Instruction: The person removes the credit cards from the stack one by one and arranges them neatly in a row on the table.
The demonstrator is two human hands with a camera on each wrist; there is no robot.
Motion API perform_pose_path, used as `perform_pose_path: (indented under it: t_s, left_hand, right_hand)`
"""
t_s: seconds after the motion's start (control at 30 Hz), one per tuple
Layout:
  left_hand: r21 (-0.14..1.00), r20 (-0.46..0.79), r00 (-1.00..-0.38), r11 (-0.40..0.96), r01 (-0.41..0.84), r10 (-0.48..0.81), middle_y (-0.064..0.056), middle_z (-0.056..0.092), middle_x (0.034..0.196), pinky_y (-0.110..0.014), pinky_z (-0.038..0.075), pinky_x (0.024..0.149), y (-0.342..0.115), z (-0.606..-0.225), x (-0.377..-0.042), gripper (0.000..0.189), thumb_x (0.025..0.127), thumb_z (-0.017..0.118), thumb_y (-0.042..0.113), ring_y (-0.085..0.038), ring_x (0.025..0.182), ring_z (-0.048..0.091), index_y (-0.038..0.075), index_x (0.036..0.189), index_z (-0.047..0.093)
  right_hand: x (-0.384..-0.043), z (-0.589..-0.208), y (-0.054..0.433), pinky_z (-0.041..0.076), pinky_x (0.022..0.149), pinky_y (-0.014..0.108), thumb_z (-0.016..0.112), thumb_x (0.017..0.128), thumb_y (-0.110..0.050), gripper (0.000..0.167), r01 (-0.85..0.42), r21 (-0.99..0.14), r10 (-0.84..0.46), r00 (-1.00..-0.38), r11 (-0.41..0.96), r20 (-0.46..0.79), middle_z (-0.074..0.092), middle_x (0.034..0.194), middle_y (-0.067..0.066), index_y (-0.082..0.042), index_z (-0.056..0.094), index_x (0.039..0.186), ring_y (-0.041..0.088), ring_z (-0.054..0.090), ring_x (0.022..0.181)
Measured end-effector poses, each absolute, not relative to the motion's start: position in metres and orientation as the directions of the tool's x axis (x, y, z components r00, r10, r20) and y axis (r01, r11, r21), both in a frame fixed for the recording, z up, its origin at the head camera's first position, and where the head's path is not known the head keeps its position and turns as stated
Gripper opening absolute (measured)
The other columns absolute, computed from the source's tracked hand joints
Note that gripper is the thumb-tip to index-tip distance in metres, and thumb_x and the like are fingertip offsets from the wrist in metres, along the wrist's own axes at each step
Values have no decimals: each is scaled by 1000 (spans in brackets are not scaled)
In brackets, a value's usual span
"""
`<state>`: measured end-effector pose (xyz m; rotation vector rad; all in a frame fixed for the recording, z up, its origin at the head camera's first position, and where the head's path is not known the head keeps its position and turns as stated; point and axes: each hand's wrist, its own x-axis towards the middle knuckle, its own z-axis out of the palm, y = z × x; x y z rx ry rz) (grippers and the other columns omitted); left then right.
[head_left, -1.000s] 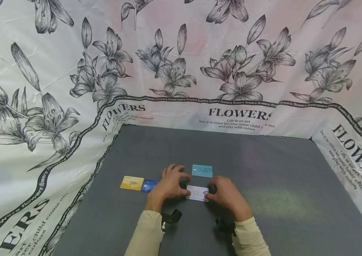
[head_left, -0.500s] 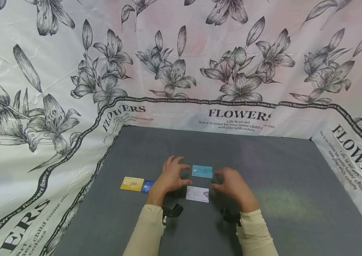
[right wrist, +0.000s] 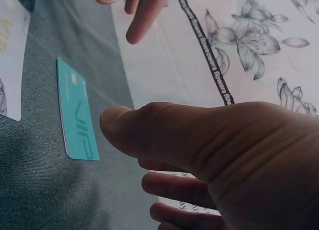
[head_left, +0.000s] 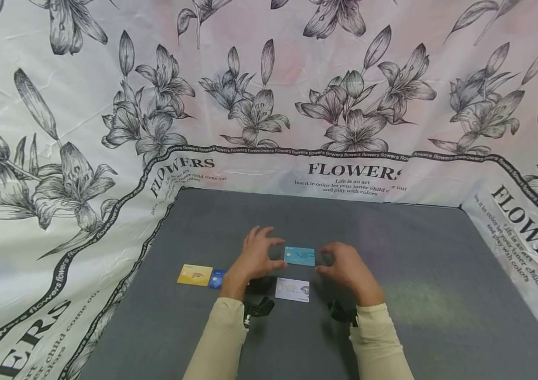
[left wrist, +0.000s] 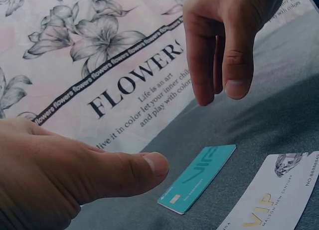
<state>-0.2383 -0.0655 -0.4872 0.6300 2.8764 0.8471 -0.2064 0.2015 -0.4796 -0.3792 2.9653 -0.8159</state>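
A teal VIP card (head_left: pixel 299 256) lies flat on the dark grey table. My left hand (head_left: pixel 255 257) hovers at its left end, thumb and fingers spread apart. Facing it, my right hand (head_left: pixel 348 268) is held off the card's right end, its fingers relaxed and bent a little. Both wrist views show a gap between the thumbs and the teal card (left wrist: pixel 197 179). Closer to me lies a white VIP card (head_left: pixel 292 290), which neither hand touches. A blue card (head_left: pixel 216 278) sits partly hidden behind my left wrist.
A yellow card (head_left: pixel 195 275) lies at the left, beside the blue one. A dark patch under my left wrist is too unclear to identify. White flower-printed cloth (head_left: pixel 259 171) rises along the table's back and sides.
Both hands have left the white card, which stays on the table. They have moved away from me to either end of the teal card.
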Motion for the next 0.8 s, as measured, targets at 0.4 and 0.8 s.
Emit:
perform_pose_path:
  t_s: [0.4,0.8]
  left_hand:
    - [537,19,-918,770,343,395,-18,42,172,-71,23,131,-61,-488,-247,60,91,92,32,-53,163,26,16,146,72]
    - [535,-15,-921,781,321,388,-17,44,172,-72,24,130,-56,-504,-254,58,92,92,32,-53,162,27,17,145,73]
  right_hand:
    - [-215,-485,198,52,111,64,89,90,-15,47,-195,-531,-223,-975,825,11,72,137,28,8,74,129,50,65,133]
    - [-230,-501,196,50,114,63,90,89,-14,46,-208,-508,-224,-974,836,31,69,138,30,6,75,128,50,63,134]
